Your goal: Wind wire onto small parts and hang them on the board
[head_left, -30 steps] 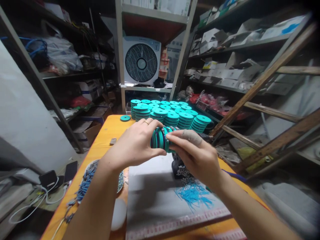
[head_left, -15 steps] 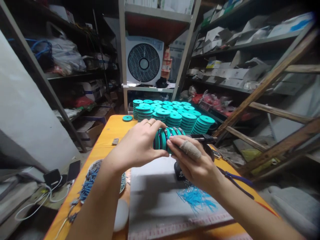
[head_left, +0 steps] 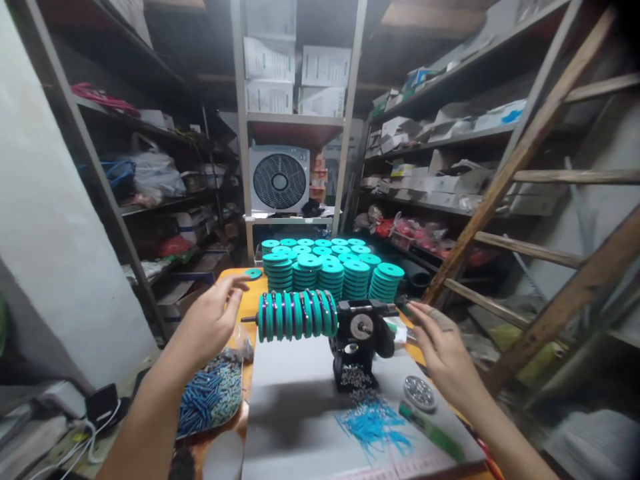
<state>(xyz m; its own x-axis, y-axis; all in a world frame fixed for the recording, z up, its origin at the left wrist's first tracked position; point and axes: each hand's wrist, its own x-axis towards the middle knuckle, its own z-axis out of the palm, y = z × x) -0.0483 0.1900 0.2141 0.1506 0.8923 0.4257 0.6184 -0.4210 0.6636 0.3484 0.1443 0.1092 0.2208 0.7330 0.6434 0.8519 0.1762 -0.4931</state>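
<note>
A row of teal spools (head_left: 297, 315) sits on the horizontal shaft of a black hand winder (head_left: 356, 327), with dark purple line or rings visible between the discs. My left hand (head_left: 215, 317) is held off the shaft's left end, fingers apart and nothing in them. On the other side, my right hand (head_left: 440, 340) hovers by the winder's right end with fingers stretched out. Its fingertips are close to a small dark part there; whether they touch it I cannot tell. A single flat teal spool (head_left: 253, 274) lies on the table beyond my left fingers.
Stacked teal spools (head_left: 330, 275) fill the table's far end. Blue and greenish small pieces (head_left: 205, 397) lie in a tray at left. Blue strips (head_left: 375, 427), a dish of silver beads (head_left: 420, 392) and a green tool (head_left: 433, 433) lie on the white board (head_left: 285, 427). A wooden ladder (head_left: 530, 247) leans at right.
Both hands have let go of the spool row and moved apart, left hand leftward, right hand rightward. The spools and winder now show in full. The view has tilted up.
</note>
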